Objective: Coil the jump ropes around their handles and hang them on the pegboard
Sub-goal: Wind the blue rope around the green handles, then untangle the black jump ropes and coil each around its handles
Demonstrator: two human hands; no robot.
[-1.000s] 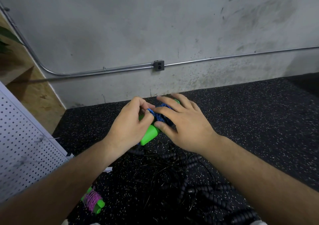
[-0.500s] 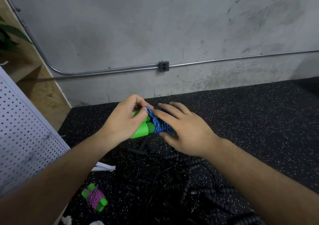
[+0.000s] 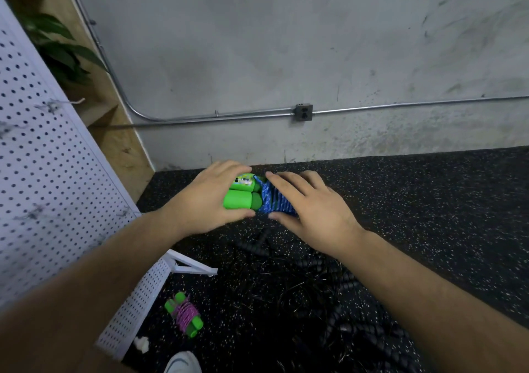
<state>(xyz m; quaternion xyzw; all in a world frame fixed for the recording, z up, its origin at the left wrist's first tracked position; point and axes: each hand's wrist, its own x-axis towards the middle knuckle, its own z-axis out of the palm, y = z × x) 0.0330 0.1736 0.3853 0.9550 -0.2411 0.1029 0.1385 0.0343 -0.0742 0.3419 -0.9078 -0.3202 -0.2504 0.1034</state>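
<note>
Blue rope (image 3: pixel 276 202) wraps two green handles (image 3: pixel 239 199) right of the pegboard (image 3: pixel 43 158). Pink-wound handles (image 3: pixel 184 314) lie at its foot.

Place: a gym-like storage corner is showing.
Floor: black speckled rubber matting (image 3: pixel 429 215) is covering the ground.
Wall: scuffed bare concrete (image 3: pixel 286 43) is carrying a metal conduit (image 3: pixel 229 116) and an outlet box (image 3: pixel 303 112).
Gear: a white pegboard (image 3: pixel 43 158) is standing at the left; a coiled jump rope (image 3: pixel 184 314) is lying near its foot.

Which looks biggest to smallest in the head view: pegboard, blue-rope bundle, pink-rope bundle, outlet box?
Largest to smallest, as they look:
1. pegboard
2. blue-rope bundle, held nearer the camera, which may enlarge it
3. pink-rope bundle
4. outlet box, farthest off, so its true size is unsure
</note>
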